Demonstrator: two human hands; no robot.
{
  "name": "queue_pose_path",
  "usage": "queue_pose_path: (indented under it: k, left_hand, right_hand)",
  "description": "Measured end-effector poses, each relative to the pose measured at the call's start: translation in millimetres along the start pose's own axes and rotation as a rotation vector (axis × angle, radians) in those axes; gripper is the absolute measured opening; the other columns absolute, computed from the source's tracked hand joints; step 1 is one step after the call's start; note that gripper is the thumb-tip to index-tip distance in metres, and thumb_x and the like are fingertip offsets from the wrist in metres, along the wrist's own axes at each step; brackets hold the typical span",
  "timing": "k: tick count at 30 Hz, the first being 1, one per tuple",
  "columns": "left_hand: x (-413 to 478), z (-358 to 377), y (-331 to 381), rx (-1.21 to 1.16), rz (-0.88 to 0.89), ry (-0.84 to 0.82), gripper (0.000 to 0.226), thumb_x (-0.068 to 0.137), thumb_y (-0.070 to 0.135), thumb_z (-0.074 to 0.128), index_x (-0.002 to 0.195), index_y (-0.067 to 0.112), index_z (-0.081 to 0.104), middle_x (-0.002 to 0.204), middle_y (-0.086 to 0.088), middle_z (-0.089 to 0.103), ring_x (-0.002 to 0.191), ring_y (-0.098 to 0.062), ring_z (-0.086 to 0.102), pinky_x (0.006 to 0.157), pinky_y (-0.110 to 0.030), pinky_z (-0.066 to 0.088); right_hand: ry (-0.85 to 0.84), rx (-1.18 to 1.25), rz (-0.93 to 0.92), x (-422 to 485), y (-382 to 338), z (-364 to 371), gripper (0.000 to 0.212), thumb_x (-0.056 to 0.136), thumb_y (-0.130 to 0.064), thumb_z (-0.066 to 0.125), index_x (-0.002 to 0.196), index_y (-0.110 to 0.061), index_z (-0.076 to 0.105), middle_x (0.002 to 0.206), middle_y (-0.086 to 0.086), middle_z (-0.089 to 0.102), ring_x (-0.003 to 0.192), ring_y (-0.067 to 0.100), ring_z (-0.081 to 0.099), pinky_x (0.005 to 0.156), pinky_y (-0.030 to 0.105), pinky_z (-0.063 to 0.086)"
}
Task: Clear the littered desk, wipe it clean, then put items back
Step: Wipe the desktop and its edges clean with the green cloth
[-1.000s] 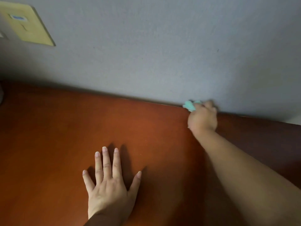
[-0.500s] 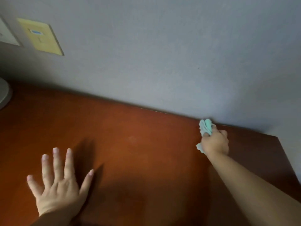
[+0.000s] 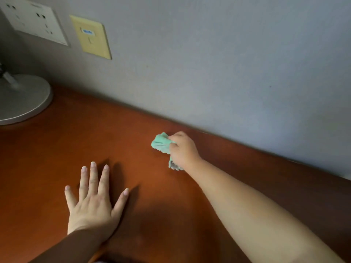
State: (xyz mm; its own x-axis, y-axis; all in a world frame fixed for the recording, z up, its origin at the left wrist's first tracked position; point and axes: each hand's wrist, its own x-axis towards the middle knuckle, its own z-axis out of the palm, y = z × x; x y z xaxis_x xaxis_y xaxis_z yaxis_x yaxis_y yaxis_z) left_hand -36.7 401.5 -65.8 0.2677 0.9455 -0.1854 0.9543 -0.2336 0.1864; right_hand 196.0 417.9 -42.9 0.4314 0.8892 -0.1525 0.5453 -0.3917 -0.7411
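Note:
A reddish-brown wooden desk (image 3: 57,152) runs along a grey wall. My right hand (image 3: 183,150) grips a crumpled light-green cloth (image 3: 161,143) and holds it down on the desk near the back edge; part of the cloth sticks out below my wrist. My left hand (image 3: 93,202) lies flat on the desk, palm down with fingers spread, nearer to me and left of the cloth.
A round grey lamp base (image 3: 22,99) stands on the desk at the far left. On the wall above are a white socket plate (image 3: 36,21) and a yellow plate (image 3: 91,37). The desk's right end shows at the right edge.
My right hand has dragged the cloth from the wall edge leftward and toward me across the desk. The view has swung left, bringing the lamp base and socket plate into sight.

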Motion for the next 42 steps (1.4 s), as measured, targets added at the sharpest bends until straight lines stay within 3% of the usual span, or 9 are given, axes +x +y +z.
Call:
queue_pose_path:
  k: [4,9,16,22,26,28,31,34,42]
  left_hand:
    - [-3.3,-1.4,-1.2,-0.047,0.020,0.048,0.099,0.068,0.076,-0.007,0.151,0.023,0.005,0.149,0.006,-0.024,0.134,-0.008,-0.033,0.112,-0.044,-0.014]
    - [-0.6,2.7,-2.6,-0.005,0.053,0.073,0.097,0.069,0.072,-0.011,0.151,0.023,0.001,0.147,0.003,-0.029,0.134,-0.012,-0.034,0.112,-0.048,-0.012]
    - [3.9,16.8,-15.3,-0.055,0.188,0.116,0.077,0.093,0.061,0.008,0.139,0.007,0.037,0.149,-0.017,0.031,0.142,-0.029,0.011,0.105,-0.050,0.011]
    - [-3.8,10.2,-50.7,-0.146,0.574,0.192,0.071,0.088,0.066,0.023,0.140,0.020,0.034,0.159,0.001,-0.001,0.146,-0.015,-0.004,0.115,-0.035,-0.006]
    - [61.5,-10.6,-123.2,-0.001,0.402,0.284,0.071,0.090,0.065,0.012,0.136,0.019,0.040,0.156,-0.005,0.019,0.146,-0.015,-0.009,0.109,-0.056,0.018]
    - [95.7,-24.3,-147.6,0.085,0.313,0.220,0.077,0.089,0.067,0.011,0.136,0.014,0.041,0.149,-0.009,0.030,0.146,-0.019,-0.009,0.102,-0.060,0.022]
    - [112.4,-25.4,-151.6,0.157,0.380,0.108,0.083,0.084,0.073,0.019,0.139,0.014,0.039,0.147,-0.012,0.031,0.145,-0.026,0.004,0.102,-0.057,0.017]
    - [114.0,-19.1,-149.4,0.162,0.417,0.131,0.086,0.081,0.076,0.017,0.137,0.014,0.039,0.145,-0.015,0.035,0.135,-0.031,0.026,0.099,-0.059,0.020]
    - [118.2,-17.7,-146.8,0.079,0.421,0.150,0.086,0.082,0.074,0.011,0.140,0.015,0.032,0.148,-0.015,0.032,0.146,-0.018,-0.003,0.099,-0.063,0.024]
  right_hand:
    - [0.398,0.497,0.245,-48.9,42.6,-62.8,0.039,0.082,0.006,0.041,0.089,-0.021,0.068,0.098,0.015,0.068,0.046,0.025,0.059,0.038,0.026,0.045]
    - [0.575,-0.385,0.539,-121.8,76.8,-36.6,0.048,0.087,-0.011,0.054,0.135,-0.010,0.051,0.121,0.018,0.047,0.102,0.040,0.052,0.086,0.040,0.044]
    - [0.494,-0.458,0.599,-48.4,-9.0,44.8,0.055,0.096,-0.018,0.041,0.145,-0.001,0.024,0.134,0.016,0.035,0.112,0.031,0.043,0.087,0.034,0.043]
    - [0.362,-0.519,0.392,-1.8,-75.0,107.0,0.053,0.092,-0.016,0.043,0.144,-0.011,0.031,0.138,0.009,0.035,0.113,0.030,0.042,0.090,0.033,0.041]
    - [0.342,-0.223,-0.026,-16.6,-81.5,125.3,0.048,0.079,-0.018,0.038,0.117,-0.005,0.065,0.109,0.010,0.059,0.097,0.031,0.056,0.086,0.026,0.043]
    - [0.553,-0.036,0.075,-22.9,-71.1,105.9,0.059,0.073,-0.029,0.033,0.112,-0.001,0.067,0.102,0.015,0.060,0.093,0.029,0.059,0.083,0.017,0.037]
    - [0.827,-0.144,0.524,-35.5,-35.2,57.9,0.065,0.074,-0.034,0.035,0.127,-0.003,0.057,0.115,0.025,0.051,0.104,0.038,0.052,0.090,0.033,0.040]
    - [0.769,-0.416,0.883,-32.8,-3.6,22.8,0.045,0.089,-0.020,0.044,0.129,-0.002,0.049,0.124,0.026,0.040,0.111,0.045,0.044,0.092,0.047,0.040]
    - [0.604,-0.523,0.649,60.6,-15.8,28.5,0.036,0.089,-0.011,0.046,0.122,0.001,0.057,0.128,0.024,0.043,0.109,0.046,0.048,0.091,0.043,0.043]
